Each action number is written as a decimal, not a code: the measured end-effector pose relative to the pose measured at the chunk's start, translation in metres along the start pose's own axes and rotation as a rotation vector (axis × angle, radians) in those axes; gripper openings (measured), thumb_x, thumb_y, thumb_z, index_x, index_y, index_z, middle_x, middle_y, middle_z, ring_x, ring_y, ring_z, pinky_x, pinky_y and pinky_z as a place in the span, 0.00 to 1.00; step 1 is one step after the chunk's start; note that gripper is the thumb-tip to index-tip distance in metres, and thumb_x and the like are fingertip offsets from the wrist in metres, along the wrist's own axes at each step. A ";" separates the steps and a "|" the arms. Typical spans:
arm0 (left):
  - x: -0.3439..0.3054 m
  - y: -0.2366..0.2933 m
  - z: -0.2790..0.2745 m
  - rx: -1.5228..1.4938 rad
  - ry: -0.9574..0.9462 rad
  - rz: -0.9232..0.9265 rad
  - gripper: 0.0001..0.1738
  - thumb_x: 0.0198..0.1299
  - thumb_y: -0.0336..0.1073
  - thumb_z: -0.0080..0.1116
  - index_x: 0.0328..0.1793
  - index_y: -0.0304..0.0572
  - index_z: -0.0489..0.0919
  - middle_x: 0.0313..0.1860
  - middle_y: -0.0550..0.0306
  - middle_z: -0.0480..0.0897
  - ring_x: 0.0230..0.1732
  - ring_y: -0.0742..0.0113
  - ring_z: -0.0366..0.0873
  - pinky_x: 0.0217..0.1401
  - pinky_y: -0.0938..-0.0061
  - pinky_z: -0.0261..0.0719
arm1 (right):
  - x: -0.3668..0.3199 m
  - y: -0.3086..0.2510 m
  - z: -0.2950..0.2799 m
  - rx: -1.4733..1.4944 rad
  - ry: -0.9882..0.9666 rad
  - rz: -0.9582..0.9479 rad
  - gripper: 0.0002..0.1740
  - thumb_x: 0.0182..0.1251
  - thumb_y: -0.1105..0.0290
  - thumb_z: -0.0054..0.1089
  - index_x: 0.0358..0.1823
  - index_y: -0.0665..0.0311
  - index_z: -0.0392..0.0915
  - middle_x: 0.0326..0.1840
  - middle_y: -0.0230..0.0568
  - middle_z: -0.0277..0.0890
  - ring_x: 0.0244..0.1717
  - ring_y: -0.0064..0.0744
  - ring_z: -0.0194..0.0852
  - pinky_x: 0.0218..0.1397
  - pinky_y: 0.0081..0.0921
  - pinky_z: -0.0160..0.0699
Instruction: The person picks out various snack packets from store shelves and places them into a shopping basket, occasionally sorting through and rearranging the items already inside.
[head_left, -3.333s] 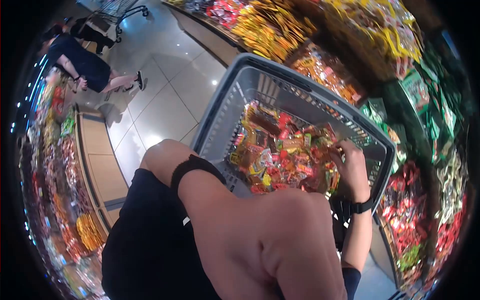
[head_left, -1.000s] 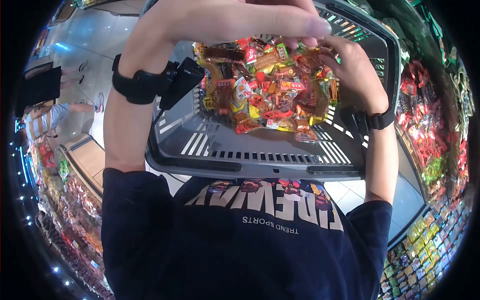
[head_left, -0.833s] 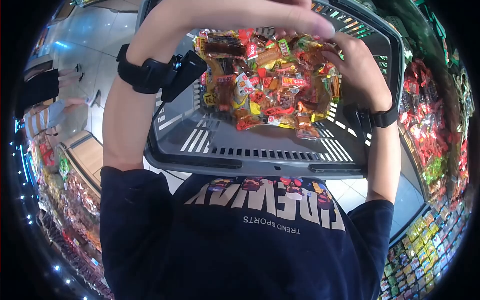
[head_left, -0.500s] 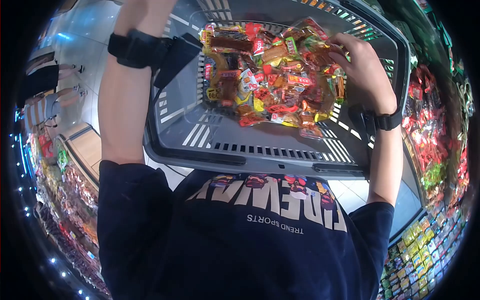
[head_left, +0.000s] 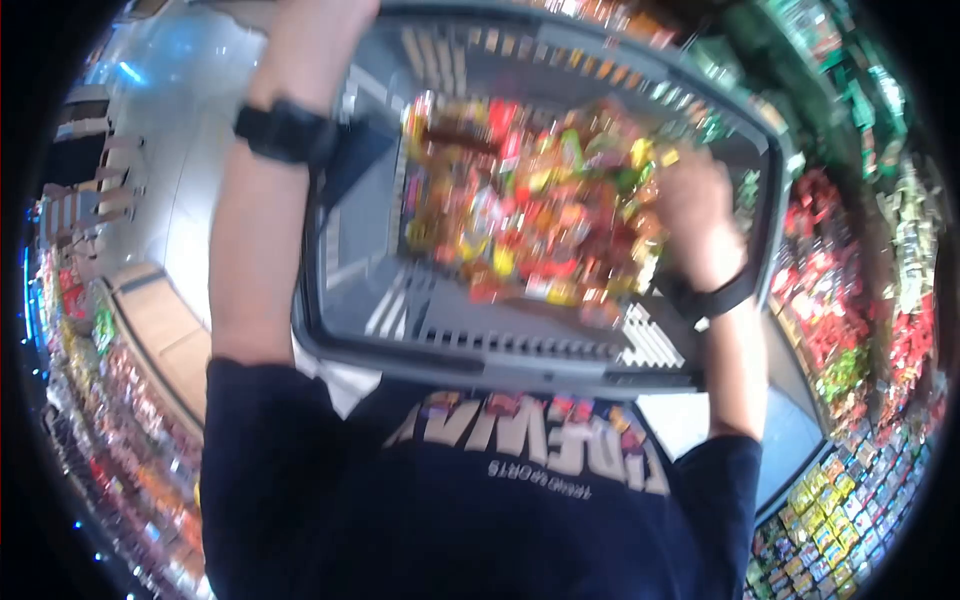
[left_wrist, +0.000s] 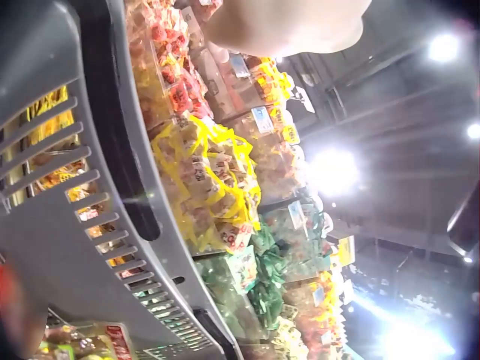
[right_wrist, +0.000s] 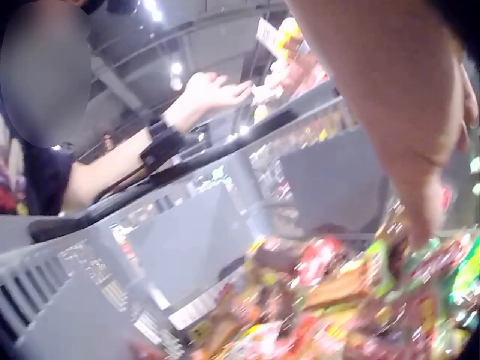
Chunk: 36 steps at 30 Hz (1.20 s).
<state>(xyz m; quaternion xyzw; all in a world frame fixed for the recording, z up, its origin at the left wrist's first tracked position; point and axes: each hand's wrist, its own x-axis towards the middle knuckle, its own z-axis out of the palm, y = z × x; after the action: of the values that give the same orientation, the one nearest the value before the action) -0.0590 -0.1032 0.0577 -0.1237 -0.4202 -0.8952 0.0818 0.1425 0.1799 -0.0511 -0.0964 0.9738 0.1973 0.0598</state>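
My right hand is inside the grey shopping basket, low over the right side of a pile of small wrapped snack packets. Motion blurs its fingers in the head view. In the right wrist view, the hand reaches down among the packets, and I cannot tell whether it grips one. My left hand is raised beyond the basket's rim, fingers extended and holding nothing. Only its wrist end shows at the top of the head view. In the left wrist view, the left hand hangs above shelf goods.
Shelves of bagged goods run along the basket's far side. Red packets and rows of small yellow packets lie to the right. Across the tiled aisle stands another display with a wooden base. People stand at the far left.
My left hand has drawn back from over the packets to the upper left. My right hand stays in the basket and has shifted towards my body. The head view has swung.
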 end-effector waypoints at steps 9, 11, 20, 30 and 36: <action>-0.017 -0.030 0.012 0.443 -0.112 0.020 0.33 0.77 0.51 0.29 0.74 0.30 0.61 0.78 0.46 0.58 0.76 0.54 0.59 0.74 0.64 0.59 | 0.040 -0.170 0.020 0.492 -0.247 -0.421 0.23 0.57 0.59 0.62 0.47 0.70 0.76 0.38 0.45 0.83 0.44 0.44 0.82 0.43 0.40 0.77; -0.021 -0.041 0.009 0.386 -0.085 0.008 0.31 0.77 0.47 0.33 0.75 0.30 0.59 0.78 0.46 0.58 0.76 0.54 0.59 0.74 0.64 0.59 | 0.052 -0.195 0.061 0.448 -0.092 -0.362 0.32 0.58 0.47 0.64 0.47 0.71 0.71 0.33 0.51 0.83 0.37 0.43 0.84 0.35 0.37 0.80; -0.040 -0.052 -0.006 1.402 -0.659 0.117 0.22 0.67 0.47 0.51 0.55 0.36 0.81 0.52 0.38 0.81 0.62 0.42 0.73 0.72 0.56 0.62 | 0.053 -0.164 0.018 0.711 -0.294 -0.306 0.30 0.52 0.52 0.70 0.48 0.66 0.72 0.32 0.49 0.82 0.36 0.51 0.84 0.38 0.41 0.82; -0.021 -0.069 -0.020 1.441 -0.814 0.093 0.26 0.72 0.46 0.38 0.32 0.34 0.80 0.24 0.38 0.81 0.27 0.37 0.79 0.38 0.46 0.77 | 0.095 0.014 -0.162 1.010 0.134 -0.607 0.15 0.53 0.72 0.72 0.42 0.61 0.79 0.37 0.39 0.74 0.39 0.40 0.76 0.44 0.33 0.78; -0.023 -0.076 -0.032 1.498 -0.947 0.275 0.16 0.66 0.38 0.44 0.33 0.38 0.80 0.23 0.43 0.81 0.27 0.41 0.81 0.33 0.50 0.78 | 0.164 0.177 -0.209 0.501 1.128 0.073 0.11 0.60 0.75 0.64 0.45 0.62 0.81 0.41 0.44 0.75 0.37 0.38 0.77 0.40 0.30 0.79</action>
<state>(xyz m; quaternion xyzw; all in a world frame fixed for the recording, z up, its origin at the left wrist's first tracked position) -0.0605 -0.0782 -0.0247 -0.4434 -0.8655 -0.2236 0.0659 -0.0714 0.2301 0.1806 -0.1354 0.8747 -0.1169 -0.4504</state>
